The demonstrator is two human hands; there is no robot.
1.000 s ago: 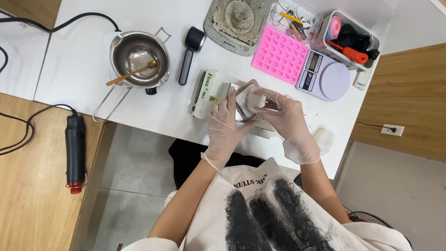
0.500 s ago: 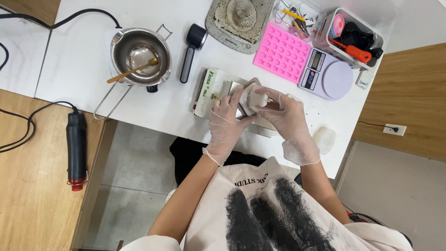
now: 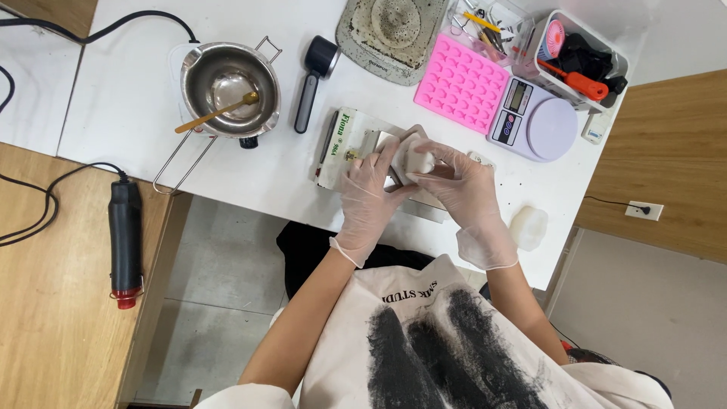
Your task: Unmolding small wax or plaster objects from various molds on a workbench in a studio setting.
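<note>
Both my hands wear thin clear gloves and meet over the white table's front edge. My left hand (image 3: 369, 198) and my right hand (image 3: 463, 189) together grip a small white block (image 3: 418, 160) held just above a flat white and green packet (image 3: 342, 144) lying on the table. My left fingers wrap the block's left side, my right fingers its right side. What lies under my hands is mostly hidden.
A steel pot (image 3: 229, 88) with a wooden stick stands at back left, a black handled tool (image 3: 312, 79) beside it. A pink mould (image 3: 462, 91), a scale (image 3: 536, 121) and a bin of tools (image 3: 579, 53) sit at back right. A black heat gun (image 3: 125, 241) lies on the wooden bench.
My hands have stayed together on the white block, turning it slightly. Nothing else on the table has moved.
</note>
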